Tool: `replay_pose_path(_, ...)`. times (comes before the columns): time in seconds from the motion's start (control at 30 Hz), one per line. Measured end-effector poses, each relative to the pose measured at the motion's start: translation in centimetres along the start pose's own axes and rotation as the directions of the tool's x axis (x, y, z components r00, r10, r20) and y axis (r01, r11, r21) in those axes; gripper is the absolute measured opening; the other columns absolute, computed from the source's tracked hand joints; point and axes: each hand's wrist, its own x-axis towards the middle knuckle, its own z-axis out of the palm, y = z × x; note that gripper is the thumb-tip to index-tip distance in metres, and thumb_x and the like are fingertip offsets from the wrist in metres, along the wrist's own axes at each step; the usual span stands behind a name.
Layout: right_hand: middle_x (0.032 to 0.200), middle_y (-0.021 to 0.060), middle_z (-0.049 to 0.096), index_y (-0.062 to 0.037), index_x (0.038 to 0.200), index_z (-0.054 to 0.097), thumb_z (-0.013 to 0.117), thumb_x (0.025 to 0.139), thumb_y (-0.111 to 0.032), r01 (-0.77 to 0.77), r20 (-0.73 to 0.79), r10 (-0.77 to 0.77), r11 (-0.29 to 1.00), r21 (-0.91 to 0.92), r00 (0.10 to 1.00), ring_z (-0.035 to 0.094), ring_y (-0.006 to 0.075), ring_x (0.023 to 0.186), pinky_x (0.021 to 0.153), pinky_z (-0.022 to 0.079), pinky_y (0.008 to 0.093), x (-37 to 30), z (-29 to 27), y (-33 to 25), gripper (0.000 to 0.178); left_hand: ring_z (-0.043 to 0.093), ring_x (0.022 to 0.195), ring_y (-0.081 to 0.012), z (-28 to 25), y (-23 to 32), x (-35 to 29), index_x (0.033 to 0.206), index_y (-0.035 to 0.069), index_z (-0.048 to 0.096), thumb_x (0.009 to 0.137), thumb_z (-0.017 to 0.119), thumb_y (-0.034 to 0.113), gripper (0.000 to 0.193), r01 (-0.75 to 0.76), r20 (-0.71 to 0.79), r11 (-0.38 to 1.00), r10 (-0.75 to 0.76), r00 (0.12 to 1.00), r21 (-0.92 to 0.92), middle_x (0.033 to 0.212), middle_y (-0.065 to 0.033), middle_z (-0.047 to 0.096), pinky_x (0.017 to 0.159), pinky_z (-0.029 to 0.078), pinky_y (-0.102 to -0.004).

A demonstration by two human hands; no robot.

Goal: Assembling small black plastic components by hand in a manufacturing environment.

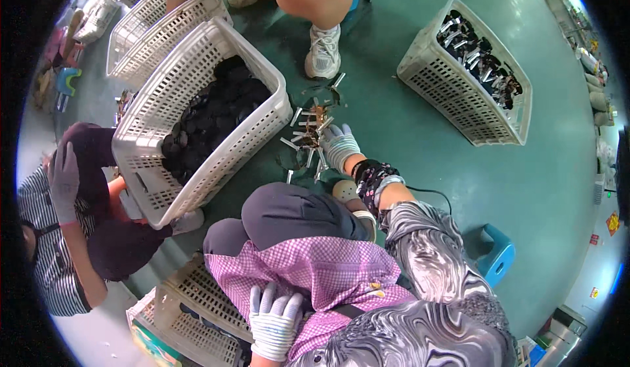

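Note:
My right hand [342, 146], in a white and grey striped glove, reaches down to a loose pile of small metal strips with brown and dark bits [312, 129] on the floor. Its fingers look stretched and slightly apart at the pile's right side; I see nothing held in them. Gloved in the same way, my left hand [273, 321] rests with spread fingers on my pink checked apron [315, 262]. Left of the pile stands a white slatted basket [279, 91] holding many flat black discs [213, 114].
Another white basket [436, 88] at the far right holds black pieces with silver strips. A person's white shoe [323, 52] is just beyond the pile. At the left sits a co-worker with a gloved hand [63, 177]. A blue stool [497, 255] stands right of me.

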Motion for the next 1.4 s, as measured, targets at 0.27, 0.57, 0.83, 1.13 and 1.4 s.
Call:
replay_pose_path(0.27,0.136,0.0071,0.045,-0.0167,0.119,0.058,0.044,0.09,-0.025,0.121,0.226,-0.037,0.921,-0.371,0.973,0.033,0.0267,0.131,0.107,0.015,0.0532,5.1,1.6,-0.2,0.034,0.046,0.106,-0.0346,-0.3,-0.1,1.0,0.096,0.021,0.061,0.063,0.07,0.028,0.034,0.07,0.105,0.997,-0.067,0.992,-0.027,0.091,-0.0034,0.053,0.095,0.031,-0.0562)
replay_pose_path(0.57,0.127,0.005,0.054,-0.0214,0.115,0.062,0.045,0.089,-0.025,-0.097,0.313,0.135,0.986,-0.137,0.94,0.037,0.0278,0.128,0.105,0.012,0.0582,-0.8,5.5,-1.3,0.031,0.048,0.107,-0.0316,-0.8,-0.5,1.5,0.092,0.021,0.06,0.06,0.07,0.029,0.034,0.054,0.127,0.996,-0.045,0.991,-0.069,0.093,-0.0007,0.057,0.096,0.03,-0.0536)
replay_pose_path(0.83,0.11,0.0119,0.063,-0.0158,0.103,0.065,0.058,0.079,-0.028,-0.382,0.192,0.351,0.91,0.161,0.916,0.058,0.0308,0.105,0.096,0.036,0.051,-4.5,5.4,0.2,0.028,0.051,0.104,-0.0286,-0.5,-1.1,2.0,0.086,0.018,0.06,0.063,0.061,0.026,0.024,-0.077,0.069,0.991,0.085,0.994,-0.106,0.09,-0.0009,0.058,0.095,0.034,-0.0506)
replay_pose_path(1.13,0.081,0.013,0.063,-0.0058,0.097,0.059,0.058,0.085,-0.02,0.122,-0.245,0.462,0.281,0.952,0.852,0.061,0.0256,0.076,0.072,0.049,0.035,-5.4,9.3,3.8,0.019,0.049,0.101,-0.0322,-0.4,-1.1,1.8,0.093,0.014,0.061,0.073,0.058,0.016,0.02,-0.242,-0.004,0.963,0.243,0.97,-0.122,0.091,-0.0074,0.055,0.098,0.031,-0.0546)
replay_pose_path(1.4,0.081,-0.003,0.061,-0.007,0.1,0.06,0.058,0.087,-0.017,-0.014,0.1,0.281,-0.291,0.957,0.955,0.052,0.0079,0.063,0.056,0.043,0.0242,-17.2,-11.5,-4.6,0.016,0.049,0.106,-0.0338,-0.1,-3.2,0.4,0.084,0.011,0.06,0.065,0.068,0.011,0.02,-0.294,-0.154,0.909,0.258,0.954,-0.295,0.088,-0.0074,0.06,0.1,0.028,-0.0547)
